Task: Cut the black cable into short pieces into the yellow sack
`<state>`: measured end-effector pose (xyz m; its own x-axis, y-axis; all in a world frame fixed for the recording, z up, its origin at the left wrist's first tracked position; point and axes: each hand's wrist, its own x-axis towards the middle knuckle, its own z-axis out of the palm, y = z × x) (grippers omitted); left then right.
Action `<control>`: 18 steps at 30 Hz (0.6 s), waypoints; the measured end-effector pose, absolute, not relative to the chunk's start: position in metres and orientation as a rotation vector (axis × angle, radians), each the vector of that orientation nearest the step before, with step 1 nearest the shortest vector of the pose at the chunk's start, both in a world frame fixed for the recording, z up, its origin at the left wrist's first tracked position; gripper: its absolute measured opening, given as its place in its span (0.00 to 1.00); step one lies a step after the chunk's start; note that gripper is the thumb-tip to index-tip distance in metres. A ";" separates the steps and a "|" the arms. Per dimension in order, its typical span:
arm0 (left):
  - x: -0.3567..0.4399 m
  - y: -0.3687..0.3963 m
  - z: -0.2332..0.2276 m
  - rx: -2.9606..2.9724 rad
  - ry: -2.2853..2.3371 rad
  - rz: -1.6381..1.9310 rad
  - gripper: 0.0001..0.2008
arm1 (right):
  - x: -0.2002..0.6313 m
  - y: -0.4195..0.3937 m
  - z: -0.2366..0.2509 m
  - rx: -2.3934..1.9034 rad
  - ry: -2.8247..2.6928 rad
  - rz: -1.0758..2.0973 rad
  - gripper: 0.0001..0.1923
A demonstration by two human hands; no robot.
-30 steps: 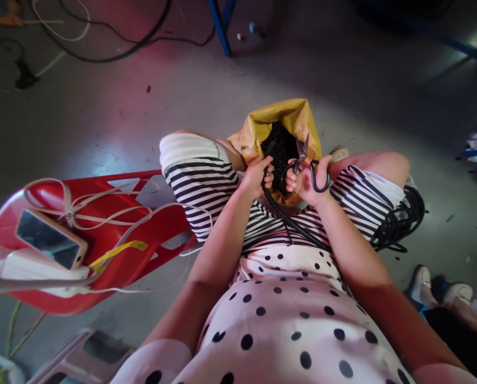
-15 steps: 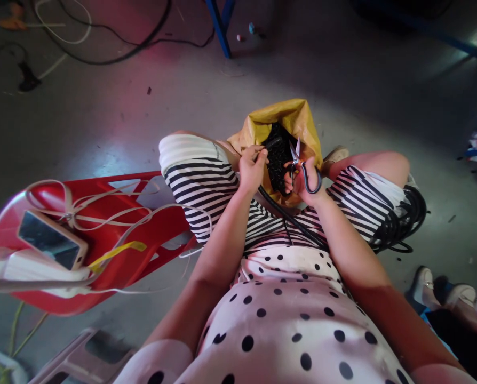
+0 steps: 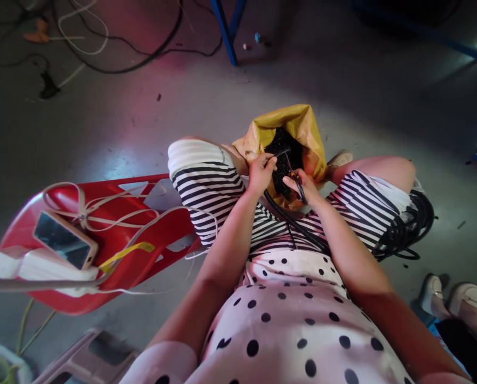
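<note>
Between my hands, the scissors (image 3: 295, 179) have tipped down onto the hose (image 3: 277, 153); left hand (image 3: 260, 173) pinches its end; right hand (image 3: 304, 188) grips the handles, nearing a cut above the bag (image 3: 311, 140).

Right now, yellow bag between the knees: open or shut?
Open. The yellow bag gapes at its mouth, showing black pieces inside; both hands work at the opening.
</note>
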<state>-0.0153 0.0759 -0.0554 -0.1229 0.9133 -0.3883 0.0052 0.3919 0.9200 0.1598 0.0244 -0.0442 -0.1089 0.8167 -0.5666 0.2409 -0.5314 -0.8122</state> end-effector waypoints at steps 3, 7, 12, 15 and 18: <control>-0.014 0.075 -0.048 0.868 1.457 0.935 0.08 | 0.160 0.024 -0.045 -1.720 -1.152 1.705 0.42; -0.013 0.073 -0.043 0.879 1.449 0.900 0.08 | 0.161 0.023 -0.047 -1.717 -1.130 1.709 0.40; -0.013 0.072 -0.045 0.882 1.448 0.890 0.08 | 0.160 0.024 -0.051 -1.729 -1.120 1.665 0.39; -0.013 0.071 -0.048 0.917 1.443 0.883 0.08 | 0.160 0.024 -0.051 -1.746 -1.095 1.674 0.38; -0.013 0.071 -0.050 0.945 1.438 0.872 0.08 | 0.161 0.025 -0.050 -1.728 -1.098 1.670 0.37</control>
<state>-0.0129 0.0706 -0.0495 -0.0269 0.9166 -0.3990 0.0697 0.3999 0.9139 0.1608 0.0251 -0.0499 -0.0742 0.8133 -0.5771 0.2079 -0.5534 -0.8066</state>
